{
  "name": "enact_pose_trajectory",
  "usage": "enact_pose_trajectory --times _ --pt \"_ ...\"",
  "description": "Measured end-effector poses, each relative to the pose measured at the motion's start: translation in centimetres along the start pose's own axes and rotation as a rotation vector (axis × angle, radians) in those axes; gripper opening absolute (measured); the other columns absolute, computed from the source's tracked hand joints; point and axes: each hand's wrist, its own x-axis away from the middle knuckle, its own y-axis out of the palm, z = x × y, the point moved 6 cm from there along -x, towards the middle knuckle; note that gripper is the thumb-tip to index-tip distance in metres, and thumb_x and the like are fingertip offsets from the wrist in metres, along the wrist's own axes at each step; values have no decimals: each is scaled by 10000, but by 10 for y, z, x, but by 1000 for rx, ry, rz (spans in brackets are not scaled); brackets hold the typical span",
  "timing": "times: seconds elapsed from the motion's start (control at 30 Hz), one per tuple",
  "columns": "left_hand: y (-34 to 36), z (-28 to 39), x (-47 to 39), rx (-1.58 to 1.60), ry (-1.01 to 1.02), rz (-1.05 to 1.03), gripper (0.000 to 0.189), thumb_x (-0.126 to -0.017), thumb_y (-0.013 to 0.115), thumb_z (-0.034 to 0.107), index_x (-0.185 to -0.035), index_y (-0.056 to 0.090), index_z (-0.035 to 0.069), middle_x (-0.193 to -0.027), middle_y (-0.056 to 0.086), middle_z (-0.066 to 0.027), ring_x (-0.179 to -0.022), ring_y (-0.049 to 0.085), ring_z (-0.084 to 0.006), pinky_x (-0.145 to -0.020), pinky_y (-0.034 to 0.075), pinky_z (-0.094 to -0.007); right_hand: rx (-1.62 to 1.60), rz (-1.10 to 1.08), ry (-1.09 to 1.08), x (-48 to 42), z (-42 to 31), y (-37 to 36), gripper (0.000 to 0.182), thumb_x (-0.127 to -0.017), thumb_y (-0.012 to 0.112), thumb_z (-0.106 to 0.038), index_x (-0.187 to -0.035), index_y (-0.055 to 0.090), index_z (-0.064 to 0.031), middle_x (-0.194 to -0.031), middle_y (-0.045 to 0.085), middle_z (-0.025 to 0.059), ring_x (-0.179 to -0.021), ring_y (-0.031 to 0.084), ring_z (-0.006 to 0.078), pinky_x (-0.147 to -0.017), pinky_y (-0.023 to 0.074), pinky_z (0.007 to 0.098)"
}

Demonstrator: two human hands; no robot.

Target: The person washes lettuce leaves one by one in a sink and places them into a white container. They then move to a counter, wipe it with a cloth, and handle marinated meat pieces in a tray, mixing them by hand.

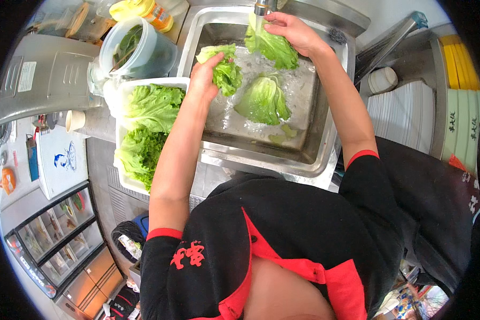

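Water runs from the metal faucet onto a lettuce piece, which my right hand holds by its edge under the stream. My left hand grips a smaller bunch of lettuce leaves over the left side of the stainless steel sink. Between and below the hands, a third lettuce piece lies in shallow water on the sink floor. A few torn leaf bits sit near it. Left of the sink, a white plastic tray holds more lettuce, partly hidden by my left forearm.
A translucent plastic tub with dark green leaves stands behind the tray, beside a yellow-capped container. A dark scouring pad rests on the sink's back right corner. Stacked white items fill a shelf at right. A glass-door display fridge stands far left.
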Motion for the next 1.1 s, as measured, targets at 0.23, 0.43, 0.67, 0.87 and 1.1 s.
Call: enact_pose_trajectory --times 0.23,0.43,0.67,0.87,1.1 --pt "-15 -20 25 60 -78 28 226 -807 556 112 -1013 541 19 -901 602 -102 -787 593 -219 -674 504 -386 -139 -83 99 -7 19 11 391 -829 557 -140 -1170 434 7 -1008 546 95 -905 532 153 -778 442 284" --pt "-50 -39 55 116 -122 70 209 -811 547 116 -989 539 8 -880 605 -115 -795 601 -236 -691 506 -388 -179 -304 105 1 15 61 343 -815 583 -106 -1127 464 -26 -1019 548 38 -912 534 135 -825 442 279" --pt "-64 -59 78 105 -63 83 212 -768 568 82 -962 563 -3 -897 605 -117 -790 595 -225 -696 495 -365 976 -111 -142 1 20 97 262 -716 616 -102 -958 591 -6 -968 607 155 -933 567 315 -809 441 374" --pt "-77 -41 109 137 -13 102 292 -759 580 87 -1042 547 24 -973 591 -107 -868 581 -222 -756 473 -365 422 -311 -253 1 -71 184 319 -786 589 -114 -1085 534 -16 -1009 603 81 -934 551 154 -828 416 277" --pt "-83 -59 107 -4 -57 39 312 -767 588 111 -1060 543 14 -980 595 -113 -891 572 -214 -764 469 -361 269 -653 -193 -22 -100 305 348 -808 579 -148 -1127 508 -28 -1052 564 55 -985 510 135 -876 385 265"
